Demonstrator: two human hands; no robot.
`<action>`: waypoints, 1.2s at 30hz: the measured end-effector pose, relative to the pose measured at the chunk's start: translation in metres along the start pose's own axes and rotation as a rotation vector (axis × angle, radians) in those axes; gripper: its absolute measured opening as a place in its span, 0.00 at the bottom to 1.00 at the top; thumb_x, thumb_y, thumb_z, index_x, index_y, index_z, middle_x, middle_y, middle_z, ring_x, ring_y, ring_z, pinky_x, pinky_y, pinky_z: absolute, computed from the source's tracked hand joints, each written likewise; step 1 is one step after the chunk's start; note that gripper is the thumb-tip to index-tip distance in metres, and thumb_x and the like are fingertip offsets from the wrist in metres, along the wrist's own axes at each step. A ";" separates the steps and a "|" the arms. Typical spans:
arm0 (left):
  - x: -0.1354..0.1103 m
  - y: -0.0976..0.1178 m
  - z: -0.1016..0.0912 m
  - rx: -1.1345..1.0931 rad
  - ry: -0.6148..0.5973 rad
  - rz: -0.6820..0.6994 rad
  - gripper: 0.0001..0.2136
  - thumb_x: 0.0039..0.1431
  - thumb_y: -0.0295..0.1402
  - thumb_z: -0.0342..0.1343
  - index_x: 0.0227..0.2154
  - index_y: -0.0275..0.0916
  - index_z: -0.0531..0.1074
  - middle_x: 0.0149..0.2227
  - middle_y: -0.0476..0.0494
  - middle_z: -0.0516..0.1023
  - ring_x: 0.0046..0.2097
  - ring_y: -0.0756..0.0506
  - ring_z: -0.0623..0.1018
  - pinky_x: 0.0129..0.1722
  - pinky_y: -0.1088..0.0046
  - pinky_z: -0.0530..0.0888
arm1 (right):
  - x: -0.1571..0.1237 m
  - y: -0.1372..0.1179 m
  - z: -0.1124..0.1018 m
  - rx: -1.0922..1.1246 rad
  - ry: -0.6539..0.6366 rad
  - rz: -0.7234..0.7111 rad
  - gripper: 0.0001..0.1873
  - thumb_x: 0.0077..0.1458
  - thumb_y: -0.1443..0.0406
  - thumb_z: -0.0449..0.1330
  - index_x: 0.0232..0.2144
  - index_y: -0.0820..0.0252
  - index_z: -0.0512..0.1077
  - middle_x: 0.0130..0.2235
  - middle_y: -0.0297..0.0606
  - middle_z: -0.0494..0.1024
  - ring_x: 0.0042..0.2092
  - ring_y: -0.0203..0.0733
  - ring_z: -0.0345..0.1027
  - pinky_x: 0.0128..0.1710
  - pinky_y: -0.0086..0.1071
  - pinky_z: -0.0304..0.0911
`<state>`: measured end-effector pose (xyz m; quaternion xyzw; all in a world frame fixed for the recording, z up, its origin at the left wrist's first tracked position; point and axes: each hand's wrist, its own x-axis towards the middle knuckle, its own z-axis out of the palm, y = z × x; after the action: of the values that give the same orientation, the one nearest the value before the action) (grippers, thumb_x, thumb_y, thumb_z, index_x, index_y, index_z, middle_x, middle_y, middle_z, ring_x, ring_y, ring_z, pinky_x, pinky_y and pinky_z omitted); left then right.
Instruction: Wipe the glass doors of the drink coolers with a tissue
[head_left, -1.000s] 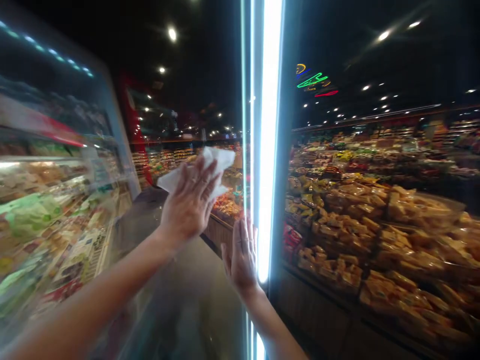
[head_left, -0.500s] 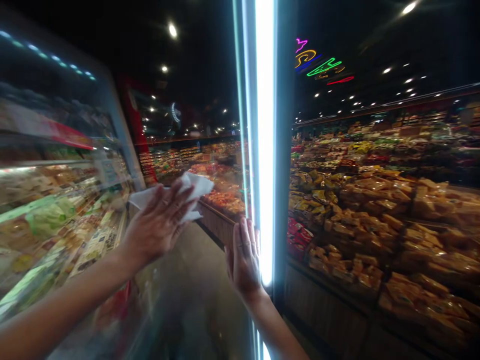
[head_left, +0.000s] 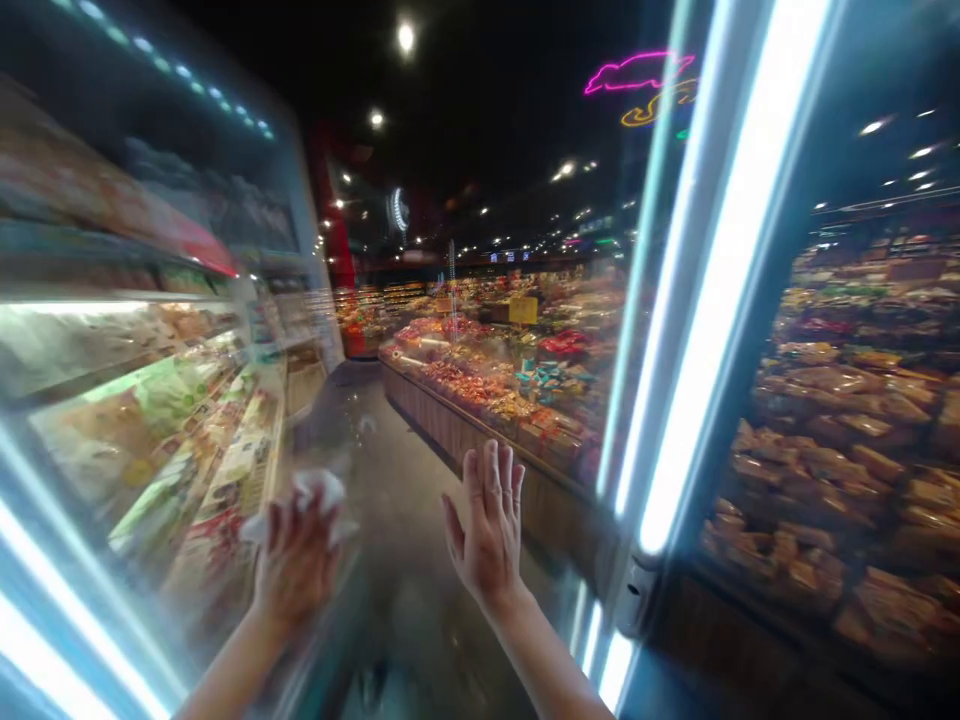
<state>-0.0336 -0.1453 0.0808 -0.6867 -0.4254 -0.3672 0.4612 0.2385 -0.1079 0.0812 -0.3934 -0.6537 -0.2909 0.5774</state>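
Note:
My left hand [head_left: 296,560] presses a white paper towel [head_left: 319,492] flat against the glass door [head_left: 420,420] of a lit display case, low and to the left; motion blurs it. My right hand [head_left: 487,525] lies open and flat on the same glass, fingers up, just right of the towel hand and left of the bright door edge light strip [head_left: 712,290]. Through the glass I see a shop aisle and reflections of stock.
Lit shelves of packaged food [head_left: 165,420] run along the left. Beyond the glass a long bin counter of sweets [head_left: 480,390] lines a dark aisle floor. More packaged goods [head_left: 847,450] fill the right. Neon signs [head_left: 637,75] hang above.
My left hand has swept the towel down and to the left across the glass. The view has swung left, so the light strip now leans off to the right. The right hand has stayed on the glass.

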 end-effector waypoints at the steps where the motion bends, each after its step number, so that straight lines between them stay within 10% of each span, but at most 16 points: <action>1: -0.016 -0.005 0.000 -0.030 -0.039 0.099 0.36 0.66 0.33 0.48 0.73 0.56 0.40 0.75 0.57 0.48 0.75 0.47 0.43 0.76 0.59 0.46 | -0.002 -0.011 0.005 0.009 -0.010 -0.009 0.42 0.68 0.64 0.56 0.75 0.61 0.39 0.75 0.47 0.41 0.76 0.56 0.33 0.71 0.61 0.49; 3: -0.044 -0.021 -0.001 -0.067 -0.072 0.135 0.35 0.67 0.33 0.48 0.73 0.52 0.42 0.74 0.54 0.51 0.75 0.48 0.45 0.76 0.62 0.44 | -0.006 -0.034 0.016 0.029 -0.029 -0.029 0.42 0.68 0.65 0.57 0.75 0.60 0.40 0.75 0.47 0.42 0.76 0.54 0.34 0.72 0.58 0.49; 8: -0.082 -0.081 -0.017 0.013 0.019 -0.287 0.40 0.64 0.32 0.51 0.74 0.37 0.37 0.75 0.29 0.34 0.75 0.29 0.36 0.70 0.30 0.45 | -0.015 -0.095 0.045 0.038 -0.022 -0.061 0.40 0.69 0.64 0.57 0.75 0.57 0.41 0.75 0.42 0.42 0.75 0.52 0.35 0.73 0.56 0.47; 12: -0.113 -0.112 -0.024 -0.041 -0.070 -0.172 0.37 0.64 0.36 0.54 0.73 0.54 0.45 0.75 0.43 0.49 0.75 0.36 0.49 0.72 0.46 0.58 | -0.023 -0.140 0.065 0.041 -0.051 -0.099 0.41 0.68 0.64 0.58 0.74 0.60 0.42 0.75 0.44 0.43 0.76 0.50 0.33 0.73 0.55 0.45; 14: -0.130 -0.120 -0.027 -0.011 -0.045 -0.268 0.38 0.65 0.32 0.51 0.74 0.46 0.40 0.76 0.35 0.42 0.75 0.34 0.43 0.72 0.41 0.54 | -0.028 -0.155 0.072 0.045 -0.055 -0.074 0.42 0.68 0.64 0.58 0.75 0.62 0.41 0.75 0.46 0.41 0.76 0.52 0.32 0.73 0.59 0.44; 25: -0.131 -0.147 -0.030 -0.021 -0.004 -0.534 0.39 0.67 0.27 0.47 0.73 0.38 0.32 0.75 0.30 0.33 0.74 0.31 0.34 0.70 0.29 0.45 | -0.038 -0.169 0.082 0.042 -0.036 0.049 0.43 0.69 0.62 0.56 0.75 0.58 0.37 0.76 0.49 0.39 0.76 0.59 0.31 0.69 0.70 0.44; 31: -0.156 -0.146 -0.034 -0.069 -0.033 -0.474 0.40 0.66 0.26 0.47 0.73 0.49 0.31 0.75 0.40 0.34 0.74 0.34 0.39 0.72 0.35 0.48 | -0.044 -0.183 0.085 0.017 -0.064 -0.003 0.42 0.68 0.64 0.56 0.75 0.59 0.40 0.75 0.48 0.42 0.76 0.56 0.35 0.71 0.64 0.46; 36: -0.154 -0.154 -0.030 -0.057 -0.011 -0.452 0.40 0.66 0.30 0.51 0.73 0.38 0.32 0.75 0.31 0.32 0.74 0.33 0.34 0.71 0.34 0.44 | -0.051 -0.197 0.091 0.044 -0.083 0.030 0.42 0.68 0.65 0.55 0.75 0.61 0.37 0.75 0.49 0.39 0.76 0.57 0.33 0.70 0.67 0.46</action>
<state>-0.2354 -0.1784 0.0015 -0.5887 -0.5605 -0.4691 0.3452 0.0249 -0.1437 0.0306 -0.4022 -0.6774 -0.2511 0.5624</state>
